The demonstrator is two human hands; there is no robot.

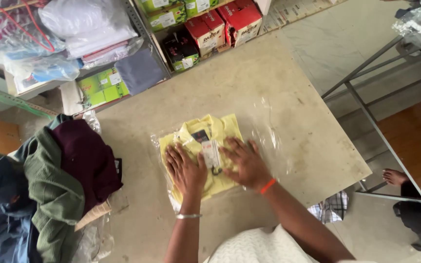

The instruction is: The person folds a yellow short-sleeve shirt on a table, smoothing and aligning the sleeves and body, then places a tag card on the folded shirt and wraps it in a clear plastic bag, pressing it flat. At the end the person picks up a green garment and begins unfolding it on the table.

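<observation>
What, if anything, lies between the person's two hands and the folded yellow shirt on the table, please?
Only the clear plastic bag around the yellow shirt. The left hand and right hand both press flat on the bag's film, with the hang tag between them. Nothing else visible lies between hands and shirt on the table.

Folded yellow shirt (205,146) in clear plastic bag (264,131), flat on table.

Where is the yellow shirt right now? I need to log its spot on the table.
In the head view the yellow shirt, in a clear plastic bag, lies mid-table under both hands, right of the clothes pile.
</observation>
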